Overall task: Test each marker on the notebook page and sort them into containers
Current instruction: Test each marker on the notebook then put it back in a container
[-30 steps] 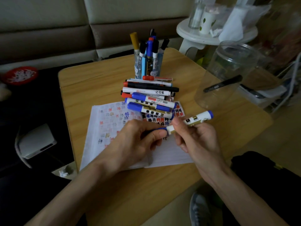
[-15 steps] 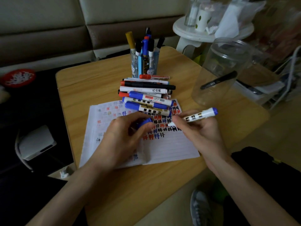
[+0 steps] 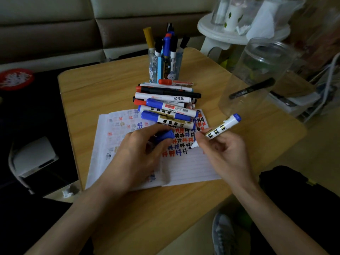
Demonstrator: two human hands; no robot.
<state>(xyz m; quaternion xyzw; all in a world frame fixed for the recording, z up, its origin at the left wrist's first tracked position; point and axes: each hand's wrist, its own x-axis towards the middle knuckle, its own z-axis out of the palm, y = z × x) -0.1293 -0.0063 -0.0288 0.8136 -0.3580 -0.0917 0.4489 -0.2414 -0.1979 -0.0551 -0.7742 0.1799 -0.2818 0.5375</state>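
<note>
An open notebook (image 3: 185,168) lies on the wooden table (image 3: 110,89), its page covered with red, blue and black test marks. My right hand (image 3: 224,153) grips a white marker with a blue end (image 3: 223,127), uncapped, its tip touching the page. My left hand (image 3: 136,157) rests on the notebook and holds the blue cap (image 3: 164,136) in its fingers. A pile of markers (image 3: 165,105) lies just beyond the notebook. A pen cup (image 3: 164,70) full of upright markers stands behind the pile. A clear plastic jar (image 3: 257,78) at the right holds one black marker (image 3: 252,88).
A white round side table (image 3: 239,35) with cups and paper stands beyond the far right corner. A sofa (image 3: 55,30) runs along the back. A white box (image 3: 35,157) sits on the dark floor at the left. My shoe (image 3: 223,234) shows below the table edge.
The two hands pulled apart, taking the cap off the marker. My left hand moved the cap left onto the page; my right hand lowered the marker tip to the paper.
</note>
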